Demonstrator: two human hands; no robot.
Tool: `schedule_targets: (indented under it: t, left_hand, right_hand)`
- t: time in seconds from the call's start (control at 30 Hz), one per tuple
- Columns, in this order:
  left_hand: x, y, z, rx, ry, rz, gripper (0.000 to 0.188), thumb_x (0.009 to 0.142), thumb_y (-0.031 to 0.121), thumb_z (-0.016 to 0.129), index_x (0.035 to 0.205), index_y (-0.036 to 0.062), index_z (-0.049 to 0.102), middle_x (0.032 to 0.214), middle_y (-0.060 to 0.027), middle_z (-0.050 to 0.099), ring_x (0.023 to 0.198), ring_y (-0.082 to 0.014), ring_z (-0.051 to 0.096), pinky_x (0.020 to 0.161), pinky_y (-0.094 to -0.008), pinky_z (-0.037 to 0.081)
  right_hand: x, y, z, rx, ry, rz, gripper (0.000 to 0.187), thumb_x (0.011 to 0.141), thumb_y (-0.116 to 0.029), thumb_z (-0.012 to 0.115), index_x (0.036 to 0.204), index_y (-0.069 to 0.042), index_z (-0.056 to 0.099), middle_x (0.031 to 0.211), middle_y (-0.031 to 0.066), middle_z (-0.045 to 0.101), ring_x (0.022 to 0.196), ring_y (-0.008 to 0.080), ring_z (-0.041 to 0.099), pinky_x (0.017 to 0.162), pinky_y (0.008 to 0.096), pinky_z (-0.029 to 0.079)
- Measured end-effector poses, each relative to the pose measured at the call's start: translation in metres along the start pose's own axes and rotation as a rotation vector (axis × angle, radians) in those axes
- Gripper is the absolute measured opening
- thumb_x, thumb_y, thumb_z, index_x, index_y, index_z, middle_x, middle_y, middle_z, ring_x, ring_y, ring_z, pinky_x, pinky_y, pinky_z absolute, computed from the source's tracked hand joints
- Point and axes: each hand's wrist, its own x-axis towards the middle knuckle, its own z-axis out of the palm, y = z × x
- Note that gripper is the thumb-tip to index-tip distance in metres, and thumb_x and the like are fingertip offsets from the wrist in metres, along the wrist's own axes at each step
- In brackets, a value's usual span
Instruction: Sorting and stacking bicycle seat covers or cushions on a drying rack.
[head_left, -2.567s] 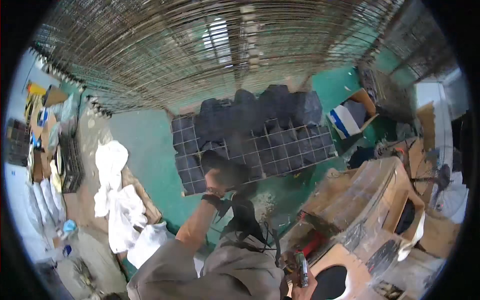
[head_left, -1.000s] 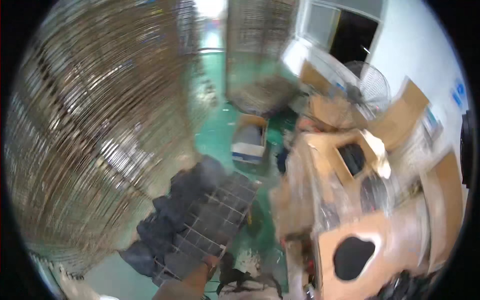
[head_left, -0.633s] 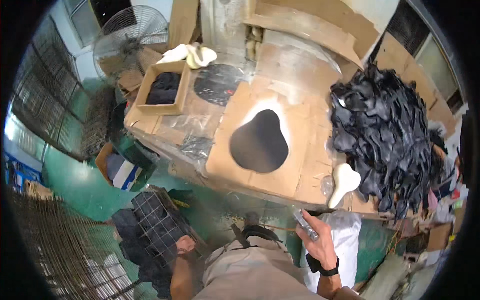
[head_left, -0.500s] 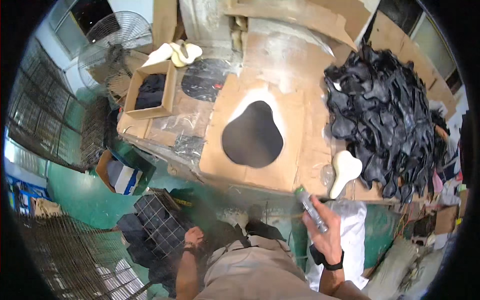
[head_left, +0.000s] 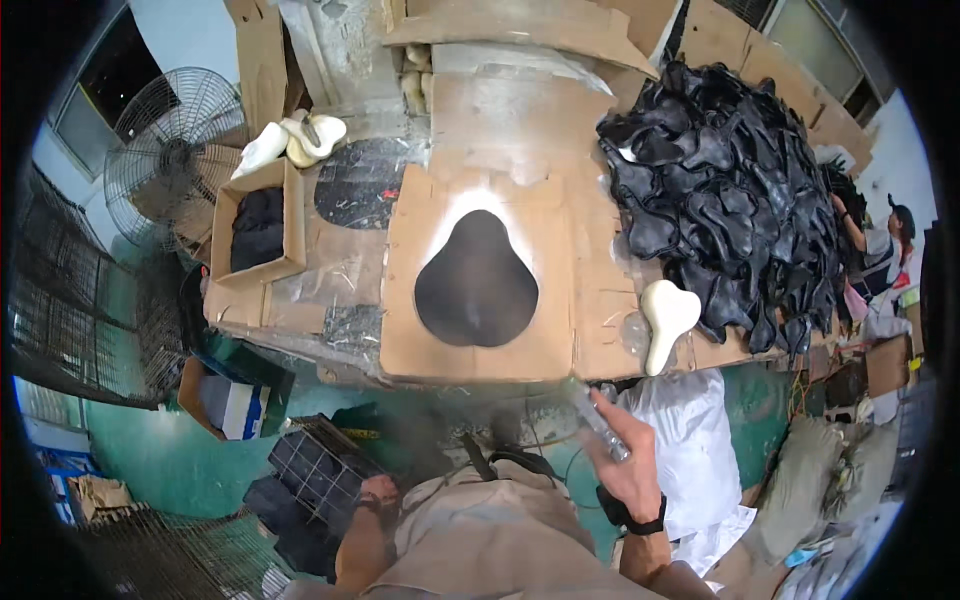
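R hand (head_left: 628, 455) is wrapped round a slim silvery tool (head_left: 603, 432), tip just short of the table (head_left: 280, 335) edge. L hand (head_left: 378, 490) is low by the wire rack (head_left: 345, 443) w/ dark pieces; can't tell if it grips the frame or only rests there. Black pear-shaped piece (head_left: 477, 290) lies on the cardboard sheet (head_left: 555, 330), narrow end away from the person, touched by neither hand.

Risks (my guess, obvs.): a careless R-hand swing could knock the white form (head_left: 668, 318) off, as it sits close to the front edge. If L hand does have the rack, a tug could tip it or spill pieces. A bumped cardboard sheet would likely shift the black piece too.

Hard to see: tool tip is blurred, so its type is unclear; L fingers are mostly hidden; rack's lower part is obscured; co-worker (head_left: 890, 240) at far R is tiny, partly behind the black heap (head_left: 740, 220).
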Motion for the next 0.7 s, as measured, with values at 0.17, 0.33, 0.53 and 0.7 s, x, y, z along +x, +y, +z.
schedule_targets:
  t: [0.17,0.33,0.53,0.7]
  left_hand:
    - [0.015,0.076,-0.041,-0.303,-0.269,0.234,0.018,0.089,0.023,0.049,0.071,0.0225,0.046,0.064,0.0038,0.040,0.051,-0.0184,0.037,0.043,-0.0325,0.025]
    - [0.006,0.124,0.028,-0.129,0.055,0.261,0.024,0.095,0.005,0.049,0.112,0.0101,0.065,0.084,-0.0062,0.066,0.067,-0.0204,0.065,0.050,-0.0327,0.051]
    - [0.049,0.074,-0.045,-0.099,-0.792,0.544,0.018,0.095,0.019,0.050,0.103,0.0123,0.065,0.083,-0.0062,0.066,0.069,-0.0209,0.065,0.050,-0.0423,0.049]
    - [0.050,0.065,-0.029,-0.505,-0.736,-0.070,0.015,0.093,0.024,0.049,0.092,0.0147,0.060,0.082,-0.0075,0.061,0.068,-0.0276,0.060,0.054,-0.0443,0.046]
  right_hand:
    - [0.011,-0.020,0.000,0.018,0.078,0.026,0.052,0.075,0.007,0.071,0.127,0.005,0.063,0.102,0.0246,0.069,0.093,0.0374,0.070,0.081,0.0373,0.053]
    - [-0.030,-0.004,-0.015,-0.097,0.082,0.217,0.051,0.075,0.007,0.071,0.126,0.005,0.063,0.102,0.0233,0.071,0.090,0.0305,0.071,0.082,0.0340,0.053]
    - [-0.024,-0.025,-0.004,0.081,-0.172,0.153,0.052,0.073,0.001,0.073,0.124,0.004,0.065,0.101,0.0228,0.072,0.090,0.0294,0.071,0.083,0.0327,0.052]
    - [0.007,-0.031,0.009,0.079,-0.142,0.052,0.052,0.072,0.006,0.072,0.124,0.004,0.065,0.102,0.0238,0.071,0.092,0.0326,0.071,0.083,0.0331,0.052]
